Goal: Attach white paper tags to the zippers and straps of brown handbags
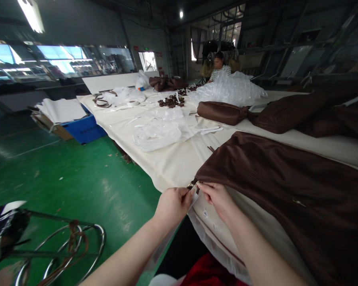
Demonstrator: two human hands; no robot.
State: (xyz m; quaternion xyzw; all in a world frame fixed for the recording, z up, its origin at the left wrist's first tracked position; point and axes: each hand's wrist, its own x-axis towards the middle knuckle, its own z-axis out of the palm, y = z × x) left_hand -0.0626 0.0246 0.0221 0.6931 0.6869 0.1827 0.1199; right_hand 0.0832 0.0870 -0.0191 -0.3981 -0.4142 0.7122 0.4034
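A dark brown bag (274,174) of smooth, soft material lies flat on the table's right side, with a small gold-coloured zip pull (299,203) on its face. At its near left corner sits a small metal fitting (191,184), gold-coloured and partly covered by fingers. My left hand (173,203) is closed, thumb and fingers pinching at this fitting. Close beside it, my right hand (217,197) pinches the brown tab at the bag's corner. A white slip (194,200) shows between the hands; which hand holds it, I cannot tell.
Clear plastic bags (158,133), a pile of small brown pieces (171,101) and more brown bags (222,113) lie on the cream-covered table (179,169). A person (219,71) sits at the far end. Left stand a blue box (85,129) and a metal-framed stool (100,238).
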